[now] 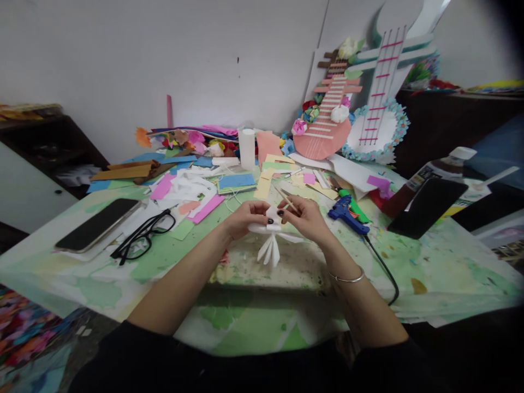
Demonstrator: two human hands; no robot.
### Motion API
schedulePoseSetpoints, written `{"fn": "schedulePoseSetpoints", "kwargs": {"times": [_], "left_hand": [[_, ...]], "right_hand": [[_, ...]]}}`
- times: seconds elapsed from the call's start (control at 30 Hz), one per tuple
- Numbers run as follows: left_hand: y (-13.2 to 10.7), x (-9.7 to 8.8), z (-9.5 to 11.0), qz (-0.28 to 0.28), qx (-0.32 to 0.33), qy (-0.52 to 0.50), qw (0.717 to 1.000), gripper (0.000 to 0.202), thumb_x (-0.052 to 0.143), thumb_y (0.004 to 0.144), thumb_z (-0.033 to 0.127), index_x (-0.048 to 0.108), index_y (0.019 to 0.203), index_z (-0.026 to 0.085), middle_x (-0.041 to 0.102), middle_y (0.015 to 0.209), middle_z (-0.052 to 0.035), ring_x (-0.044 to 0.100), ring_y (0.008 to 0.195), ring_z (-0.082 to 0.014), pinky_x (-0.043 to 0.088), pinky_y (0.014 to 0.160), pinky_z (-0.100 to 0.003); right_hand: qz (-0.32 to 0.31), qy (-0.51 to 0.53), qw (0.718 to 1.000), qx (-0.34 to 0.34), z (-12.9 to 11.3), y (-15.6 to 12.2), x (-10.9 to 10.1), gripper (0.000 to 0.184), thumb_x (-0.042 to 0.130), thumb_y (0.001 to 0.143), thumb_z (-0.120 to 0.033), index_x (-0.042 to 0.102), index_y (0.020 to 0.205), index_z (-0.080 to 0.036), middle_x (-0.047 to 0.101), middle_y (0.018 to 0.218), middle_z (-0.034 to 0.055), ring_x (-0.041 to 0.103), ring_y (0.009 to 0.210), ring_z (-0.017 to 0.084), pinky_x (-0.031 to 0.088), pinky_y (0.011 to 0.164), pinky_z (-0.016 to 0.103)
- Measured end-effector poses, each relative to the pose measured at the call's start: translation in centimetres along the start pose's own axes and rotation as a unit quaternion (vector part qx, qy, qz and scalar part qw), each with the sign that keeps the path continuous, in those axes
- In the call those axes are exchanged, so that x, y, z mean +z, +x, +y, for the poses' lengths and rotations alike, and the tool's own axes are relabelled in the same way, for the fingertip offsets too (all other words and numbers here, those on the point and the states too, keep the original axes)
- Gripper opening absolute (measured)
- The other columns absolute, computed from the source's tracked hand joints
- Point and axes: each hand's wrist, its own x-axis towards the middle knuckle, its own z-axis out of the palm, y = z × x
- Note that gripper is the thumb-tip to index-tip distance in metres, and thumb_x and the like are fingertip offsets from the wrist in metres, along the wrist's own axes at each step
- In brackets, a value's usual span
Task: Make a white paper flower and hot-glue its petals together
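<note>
Head view: the thin white folded-paper piece with fanned pleats (269, 253) is held above the paint-stained green-and-white tabletop (98, 292), pleats toward the wearer. The left hand (249, 216) pinches its upper part with narrow fingers, while the right hand (306, 216), at the paper's other side, grips a slim pale stick (287, 200). A light, steady left pinch near the gathered neck should guard the folds from creasing or slipping.
</note>
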Motion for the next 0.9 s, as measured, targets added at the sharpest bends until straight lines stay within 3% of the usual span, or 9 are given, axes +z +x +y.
{"fn": "schedulePoseSetpoints", "kwargs": {"times": [0.13, 0.33, 0.57, 0.73, 0.9], "left_hand": [[0.12, -0.02, -0.19, 0.018, -0.024, 0.027, 0.999, 0.033, 0.08, 0.051, 0.015, 0.07, 0.081, 0.008, 0.067, 0.069, -0.0031, 0.058, 0.056, -0.0103, 0.038, 0.054, -0.021], [0.1, -0.11, -0.45, 0.028, -0.037, 0.035, 0.998, 0.037, 0.08, 0.05, 0.013, 0.07, 0.086, 0.01, 0.069, 0.071, -0.0033, 0.059, 0.057, -0.0111, 0.039, 0.052, -0.021], [0.05, 0.0, -0.51, 0.021, -0.031, 0.046, 0.998, 0.037, 0.081, 0.049, 0.014, 0.071, 0.085, 0.008, 0.068, 0.07, -0.0034, 0.058, 0.056, -0.0106, 0.039, 0.053, -0.021], [0.01, 0.09, -0.45, 0.021, -0.027, 0.043, 0.998, 0.038, 0.08, 0.049, 0.014, 0.072, 0.085, 0.01, 0.069, 0.071, -0.0037, 0.058, 0.057, -0.0116, 0.039, 0.053, -0.022], [-0.09, 0.19, -0.3, 0.015, -0.03, 0.044, 0.998, 0.029, 0.08, 0.05, 0.015, 0.073, 0.078, 0.008, 0.069, 0.069, -0.005, 0.058, 0.057, -0.012, 0.039, 0.054, -0.023]], "right_hand": [[-0.011, -0.148, 0.987, -0.063, 0.29, -0.19, -0.91, 0.034, 0.039, 0.094, -0.033, 0.066, 0.111, -0.019, 0.067, 0.063, 0.0001, 0.059, 0.061, 0.013, 0.036, 0.062, 0.023], [-0.057, -0.152, 0.986, -0.048, 0.36, -0.39, -0.99, 0.041, 0.046, 0.084, -0.011, 0.065, 0.118, -0.024, 0.073, 0.071, -0.0024, 0.063, 0.066, 0.013, 0.04, 0.067, 0.022], [-0.065, -0.146, 0.984, -0.074, 0.96, -0.36, -0.86, 0.045, 0.044, 0.083, -0.008, 0.067, 0.117, -0.025, 0.073, 0.072, -0.0026, 0.064, 0.066, 0.011, 0.041, 0.066, 0.02], [-0.058, -0.164, 0.981, -0.083, 0.7, -0.42, -0.85, 0.053, 0.042, 0.081, -0.005, 0.065, 0.121, -0.032, 0.071, 0.068, -0.0056, 0.061, 0.059, 0.009, 0.039, 0.061, 0.018], [-0.05, -0.171, 0.98, -0.084, 0.73, -0.44, -0.75, 0.051, 0.042, 0.081, -0.005, 0.066, 0.119, -0.029, 0.07, 0.068, -0.0033, 0.063, 0.063, 0.01, 0.042, 0.066, 0.02]]}}
